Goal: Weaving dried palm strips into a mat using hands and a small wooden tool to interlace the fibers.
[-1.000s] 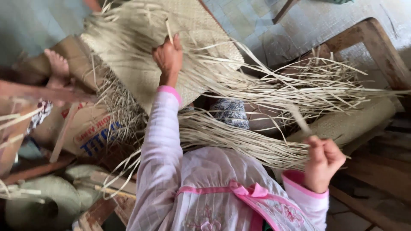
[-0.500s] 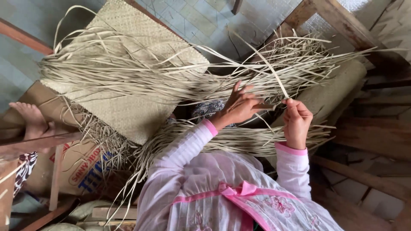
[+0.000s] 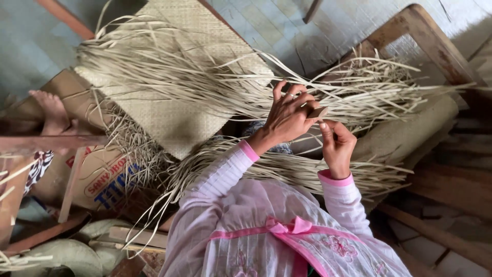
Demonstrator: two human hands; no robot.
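Observation:
A half-woven straw mat (image 3: 174,118) lies across my lap, and long loose straw strands (image 3: 359,97) fan out from it to the right. My left hand (image 3: 287,118) is raised over the strands. Its thumb and forefinger pinch a small brown piece (image 3: 318,112), and its other fingers are spread. Just below and touching it, my right hand (image 3: 335,146) is closed, pinching a thin strand. Both arms are in pink sleeves. A second bundle of strands (image 3: 307,169) lies under my wrists.
Another person's bare foot (image 3: 48,105) rests at the left, by a printed cardboard box (image 3: 102,177). A wooden chair frame (image 3: 425,41) with a sackcloth cushion (image 3: 410,136) stands at the right. Wooden slats (image 3: 66,190) and grey sacks (image 3: 66,254) lie at the lower left, on a tiled floor (image 3: 318,25).
My left hand came down off the mat's top and moved right to meet my right hand. My right hand rose from the lower right. The two hands now touch over the strands.

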